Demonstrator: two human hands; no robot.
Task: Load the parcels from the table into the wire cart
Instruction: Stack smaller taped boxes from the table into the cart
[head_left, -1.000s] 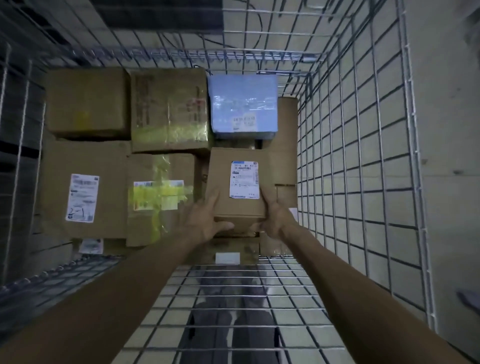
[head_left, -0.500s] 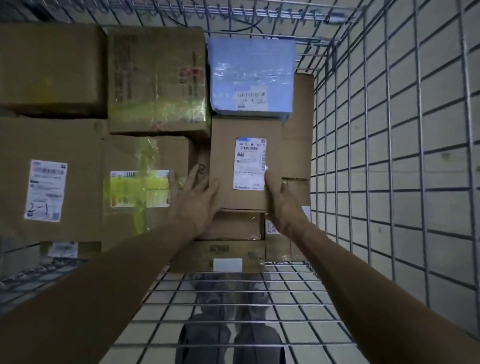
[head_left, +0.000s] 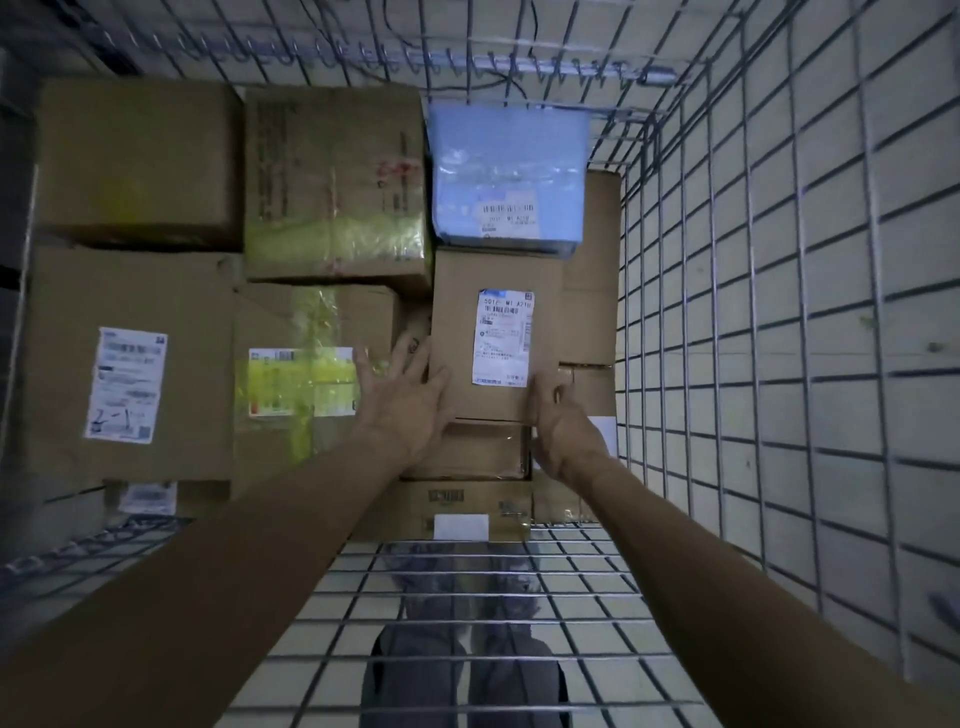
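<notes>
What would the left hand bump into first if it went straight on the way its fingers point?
Probably the brown cardboard box with red marks and yellow-green tape, which lies just beyond the left hand. Depth is hard to judge, so the hand might pass over it.

Wire cart (head_left: 779, 312): one.
Brown cardboard boxes (head_left: 140, 161): at least nine, packed from the cart's far left corner to its right wall. Several are partly hidden, so the full count cannot be told.
- Two of them carry yellowish tape (head_left: 337, 234).
- One is a small labelled box (head_left: 457, 338).

Blue wrapped parcel (head_left: 509, 156): one, at the far edge.
White labels (head_left: 127, 384): at least six.
Hands: two, left hand (head_left: 405, 410) and right hand (head_left: 558, 431), both on the small labelled box.
</notes>
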